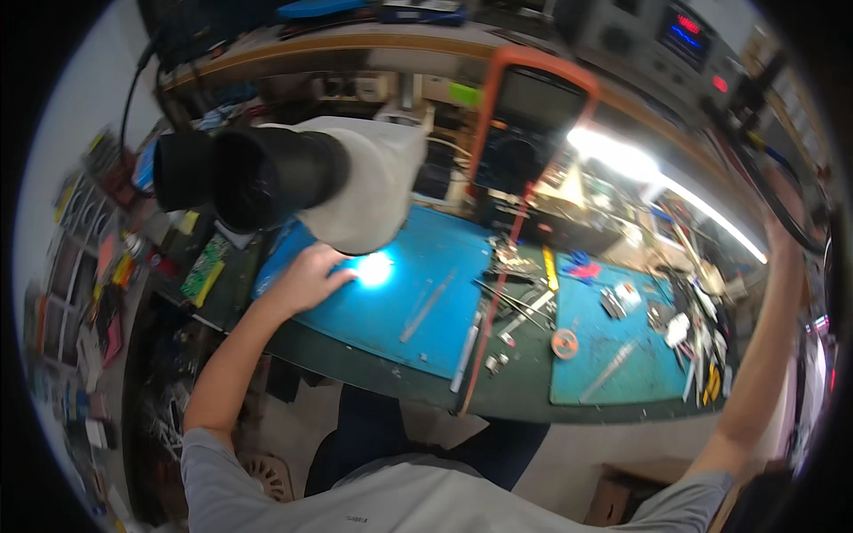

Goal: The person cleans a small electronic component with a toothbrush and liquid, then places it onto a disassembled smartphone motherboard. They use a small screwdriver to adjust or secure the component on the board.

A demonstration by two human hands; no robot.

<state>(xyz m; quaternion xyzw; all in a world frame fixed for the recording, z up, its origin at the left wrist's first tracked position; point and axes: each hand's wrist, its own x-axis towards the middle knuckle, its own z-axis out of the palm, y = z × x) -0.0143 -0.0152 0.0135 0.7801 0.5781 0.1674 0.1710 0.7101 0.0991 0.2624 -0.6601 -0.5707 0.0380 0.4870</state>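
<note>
My left hand (316, 277) rests on the blue mat (426, 306), below the head of a white stereo microscope (369, 178) with black eyepieces (258, 178). Its thumb and fingers are bent in toward a bright spot of light (374, 267). Glare hides whatever lies between the fingertips. Raised at the far right, my right hand (785, 197) is beside a thick black cable (771, 191) near the instrument shelf. Blur and the cable hide its fingers, so its grip does not show.
An orange-framed multimeter (533, 120) stands behind the mat, its red lead (521, 218) running forward. Tweezers (524, 311), a solder reel (564, 344) and small parts lie on the bench. A lit tube lamp (711, 218) and a powered instrument (680, 40) are at the right.
</note>
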